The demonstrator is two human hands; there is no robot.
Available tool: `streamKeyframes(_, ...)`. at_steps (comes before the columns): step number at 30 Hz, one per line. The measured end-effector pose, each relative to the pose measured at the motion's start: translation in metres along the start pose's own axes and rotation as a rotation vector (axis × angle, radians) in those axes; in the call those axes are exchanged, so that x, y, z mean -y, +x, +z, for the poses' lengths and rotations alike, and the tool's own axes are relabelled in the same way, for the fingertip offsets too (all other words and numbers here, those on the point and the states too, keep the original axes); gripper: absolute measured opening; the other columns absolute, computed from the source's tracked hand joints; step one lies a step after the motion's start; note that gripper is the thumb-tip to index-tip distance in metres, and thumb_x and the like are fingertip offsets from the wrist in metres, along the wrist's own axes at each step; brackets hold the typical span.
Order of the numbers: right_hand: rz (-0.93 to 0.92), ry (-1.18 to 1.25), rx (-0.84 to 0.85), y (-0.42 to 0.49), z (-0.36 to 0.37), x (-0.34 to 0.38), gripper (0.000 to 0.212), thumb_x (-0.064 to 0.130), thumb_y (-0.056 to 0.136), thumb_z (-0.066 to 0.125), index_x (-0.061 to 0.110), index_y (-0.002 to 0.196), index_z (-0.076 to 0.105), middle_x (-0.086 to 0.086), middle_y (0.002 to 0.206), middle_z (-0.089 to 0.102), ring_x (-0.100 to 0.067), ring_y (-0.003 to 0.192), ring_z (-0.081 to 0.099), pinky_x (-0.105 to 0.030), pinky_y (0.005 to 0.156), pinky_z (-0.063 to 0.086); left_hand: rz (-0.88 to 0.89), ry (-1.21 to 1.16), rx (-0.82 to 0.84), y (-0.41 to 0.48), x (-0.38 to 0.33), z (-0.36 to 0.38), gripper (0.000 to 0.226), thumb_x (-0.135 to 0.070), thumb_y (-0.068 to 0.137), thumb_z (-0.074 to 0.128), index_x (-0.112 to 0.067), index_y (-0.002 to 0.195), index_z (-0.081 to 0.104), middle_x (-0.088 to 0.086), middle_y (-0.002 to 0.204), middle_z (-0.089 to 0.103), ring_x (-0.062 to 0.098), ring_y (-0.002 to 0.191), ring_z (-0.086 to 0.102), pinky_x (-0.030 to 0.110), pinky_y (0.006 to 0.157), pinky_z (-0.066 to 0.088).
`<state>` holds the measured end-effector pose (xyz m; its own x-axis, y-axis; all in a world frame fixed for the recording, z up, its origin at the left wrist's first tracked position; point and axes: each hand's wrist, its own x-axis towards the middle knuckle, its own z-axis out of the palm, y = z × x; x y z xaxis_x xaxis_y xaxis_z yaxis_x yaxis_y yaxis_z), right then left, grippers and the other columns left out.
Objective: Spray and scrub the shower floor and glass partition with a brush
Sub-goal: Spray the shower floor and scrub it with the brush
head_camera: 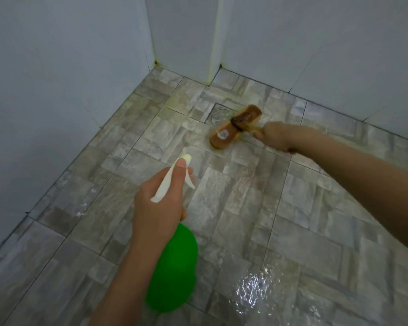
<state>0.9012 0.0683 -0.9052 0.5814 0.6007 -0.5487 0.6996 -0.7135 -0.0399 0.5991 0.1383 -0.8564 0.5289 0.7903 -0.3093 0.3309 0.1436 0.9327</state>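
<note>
My left hand (pixel 159 203) grips a green spray bottle (pixel 174 269) by its neck, thumb lying along the white spray head (pixel 172 177), whose nozzle points toward the far corner. My right hand (pixel 277 137) holds the handle of a brown wooden scrub brush (pixel 233 128). The brush head lies on the grey stone-pattern shower floor (pixel 292 220), right beside the round metal drain (pixel 219 115). The tiles look wet, with a shiny puddle at the lower right. No glass partition is recognisable in view.
Pale blue-grey tiled walls (pixel 57 78) close in the left and back sides. A boxed wall corner (pixel 212 43) with yellowed sealant juts out behind the drain. Open floor stretches to the right and toward me.
</note>
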Motion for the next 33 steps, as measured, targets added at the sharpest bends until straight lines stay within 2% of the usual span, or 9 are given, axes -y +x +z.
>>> streamKeyframes(2,-0.012,0.06,-0.06,0.021,-0.012,0.019,0.045,0.045,0.102,0.022,0.009,0.088,0.044,-0.01,0.067,0.051,-0.024,0.05,0.049,-0.029,0.048,0.042,-0.001,0.0,-0.004,-0.001,0.002,0.002,0.034,-0.05,0.098,0.049,-0.034,0.084,0.076,0.007,0.078,0.075,0.01,0.04,0.05,0.017,0.039,0.04)
streamKeyframes(6,0.03,0.175,-0.072,0.011,0.002,0.032,0.051,0.046,0.102,0.023,0.004,0.088,0.048,-0.014,0.072,0.053,-0.027,0.052,0.053,-0.03,0.044,0.042,-0.025,-0.003,-0.038,-0.006,0.005,-0.004,0.039,-0.048,0.099,0.048,-0.028,0.083,0.076,-0.003,0.049,0.06,0.007,0.038,0.05,0.016,0.04,0.04)
streamKeyframes(10,0.124,0.207,-0.003,-0.054,0.048,0.031,0.052,0.049,0.101,0.023,0.012,0.07,0.044,-0.012,0.065,0.054,-0.027,0.046,0.056,-0.031,0.042,0.048,-0.031,-0.008,-0.053,-0.005,0.008,-0.008,0.043,-0.049,0.098,0.048,-0.019,0.086,0.077,0.013,0.06,0.064,0.005,0.037,0.049,0.016,0.038,0.038)
streamKeyframes(12,0.144,0.212,-0.046,-0.047,0.046,0.037,0.053,0.048,0.101,0.023,0.01,0.072,0.045,-0.011,0.065,0.053,-0.026,0.045,0.055,-0.028,0.039,0.044,-0.026,-0.003,-0.06,-0.007,0.008,-0.009,0.044,-0.048,0.098,0.048,-0.016,0.087,0.076,0.007,0.051,0.058,0.005,0.037,0.048,0.014,0.038,0.037)
streamKeyframes(16,0.135,0.305,-0.113,-0.006,0.021,0.047,0.054,0.044,0.102,0.023,0.0,0.094,0.054,-0.019,0.079,0.058,-0.028,0.054,0.054,-0.035,0.052,0.051,-0.004,-0.007,-0.056,-0.018,0.006,-0.011,0.044,-0.048,0.097,0.049,-0.015,0.088,0.076,0.008,0.057,0.063,0.004,0.037,0.049,0.014,0.038,0.038)
streamKeyframes(20,0.124,0.283,-0.091,-0.055,0.06,0.04,0.047,0.041,0.103,0.023,0.007,0.098,0.055,-0.016,0.086,0.061,-0.027,0.067,0.056,-0.031,0.06,0.044,-0.02,-0.026,-0.058,-0.025,-0.001,-0.013,0.04,-0.048,0.099,0.048,-0.022,0.089,0.077,-0.007,0.045,0.056,0.005,0.038,0.05,0.015,0.039,0.039)
streamKeyframes(23,0.166,0.348,-0.067,-0.119,0.109,0.039,0.045,0.043,0.102,0.027,0.01,0.089,0.054,-0.006,0.072,0.055,-0.027,0.068,0.054,-0.031,0.059,0.041,-0.004,-0.005,-0.055,-0.027,-0.002,-0.011,0.04,-0.049,0.1,0.047,-0.025,0.086,0.076,0.001,0.057,0.065,0.008,0.039,0.051,0.016,0.039,0.039)
streamKeyframes(28,0.18,0.354,-0.095,-0.074,0.077,0.034,0.052,0.041,0.102,0.026,-0.001,0.114,0.056,-0.022,0.099,0.06,-0.034,0.078,0.059,-0.036,0.058,0.046,0.013,0.061,-0.015,-0.036,0.001,-0.003,0.038,-0.05,0.099,0.049,-0.026,0.088,0.076,0.014,0.079,0.073,0.006,0.037,0.05,0.016,0.04,0.039)
streamKeyframes(33,0.206,0.329,-0.049,-0.144,0.119,0.009,0.05,0.042,0.102,0.027,0.004,0.109,0.059,-0.02,0.106,0.063,-0.035,0.09,0.062,-0.036,0.072,0.046,0.018,0.076,0.014,-0.046,0.0,-0.003,0.029,-0.051,0.099,0.049,-0.043,0.082,0.071,0.014,0.09,0.074,0.008,0.038,0.05,0.017,0.04,0.041)
